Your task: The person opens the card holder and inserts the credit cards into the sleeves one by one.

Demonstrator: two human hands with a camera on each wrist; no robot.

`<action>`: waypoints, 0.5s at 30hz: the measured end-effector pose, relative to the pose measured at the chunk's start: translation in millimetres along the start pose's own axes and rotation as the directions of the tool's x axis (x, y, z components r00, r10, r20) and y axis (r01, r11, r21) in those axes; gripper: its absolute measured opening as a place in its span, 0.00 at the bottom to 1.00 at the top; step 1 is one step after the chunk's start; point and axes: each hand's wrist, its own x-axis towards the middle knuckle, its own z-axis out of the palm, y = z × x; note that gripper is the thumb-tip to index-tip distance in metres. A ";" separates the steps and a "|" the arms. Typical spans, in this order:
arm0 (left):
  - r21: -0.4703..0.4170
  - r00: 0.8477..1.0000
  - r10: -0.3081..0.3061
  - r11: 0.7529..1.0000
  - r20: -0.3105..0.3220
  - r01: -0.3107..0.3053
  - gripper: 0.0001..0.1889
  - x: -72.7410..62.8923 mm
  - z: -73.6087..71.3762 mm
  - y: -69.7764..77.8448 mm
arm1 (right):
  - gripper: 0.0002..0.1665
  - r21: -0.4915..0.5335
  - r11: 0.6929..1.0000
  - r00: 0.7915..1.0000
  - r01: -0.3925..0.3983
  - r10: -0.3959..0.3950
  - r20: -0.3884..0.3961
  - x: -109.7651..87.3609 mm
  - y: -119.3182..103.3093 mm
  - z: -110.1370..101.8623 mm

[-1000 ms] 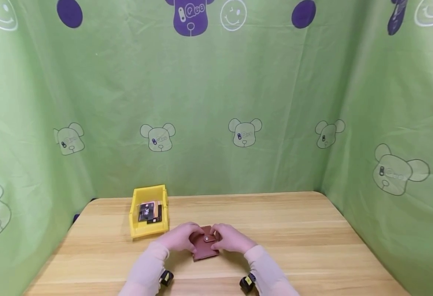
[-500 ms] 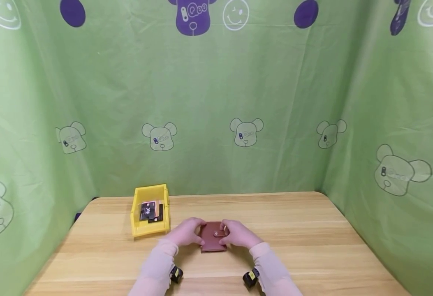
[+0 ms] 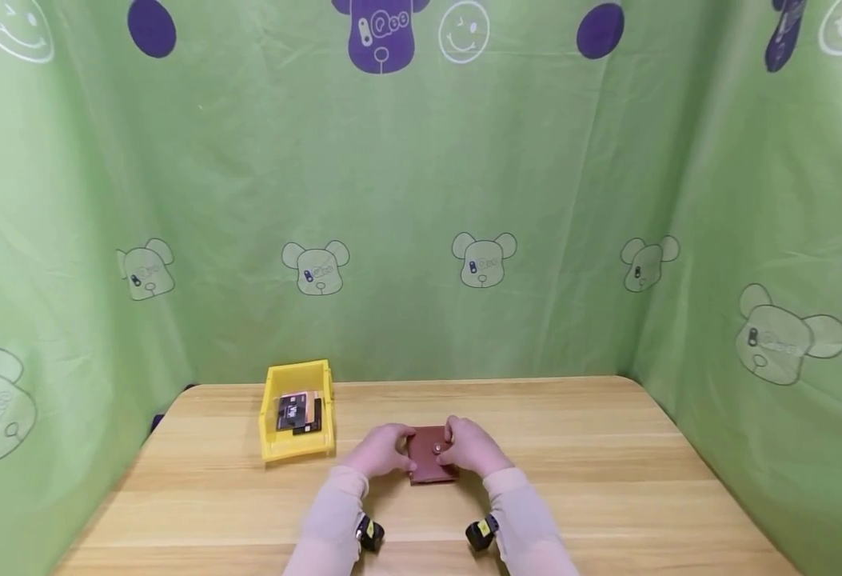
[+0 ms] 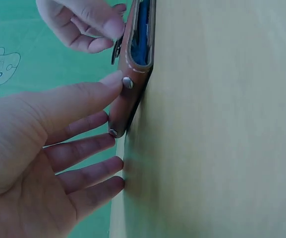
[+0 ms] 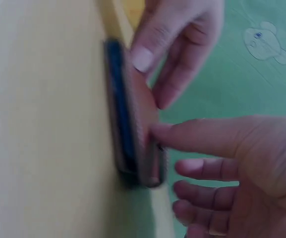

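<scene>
A reddish-brown wallet (image 3: 426,464) lies flat on the wooden table, front and centre in the head view. My left hand (image 3: 381,452) holds its left side; in the left wrist view the thumb (image 4: 95,94) touches the riveted spine (image 4: 128,82), with fingertips at the spine's far end. My right hand (image 3: 476,448) holds the right side at the snap strap, its thumb (image 5: 182,135) pressing on the cover in the right wrist view. Only the snap's metal stud (image 3: 437,450) shows from above; the fingers cover most of the strap. Something blue shows between the wallet's covers.
A yellow bin (image 3: 269,448) stands at the table's back left, with several cards (image 3: 293,411) inside, one dark and marked VIP. Green printed cloth (image 3: 406,336) hangs around the wooden table (image 3: 593,464). Each wrist wears a small black camera (image 3: 370,533).
Both hands have carried the wallet rightward and slightly away, turning it straighter. The right fingers have moved over the strap, which showed before. The view has shifted slightly.
</scene>
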 end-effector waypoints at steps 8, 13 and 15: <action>-0.041 1.000 0.012 0.999 0.001 -0.012 0.33 -1.5 6.7 -5.5 | 0.21 0.036 0.997 0.996 -0.067 0.069 -0.062 1.2 1.4 14.5; -0.062 1.000 0.016 0.998 0.007 -0.016 0.33 -3.6 5.0 -5.3 | 0.21 -0.006 1.000 0.995 -0.029 0.029 -0.094 3.8 4.3 21.2; -0.070 1.000 0.014 0.997 0.010 -0.013 0.33 -4.5 4.2 -4.8 | 0.20 -0.036 0.999 0.995 -0.002 -0.001 -0.095 4.4 5.0 22.8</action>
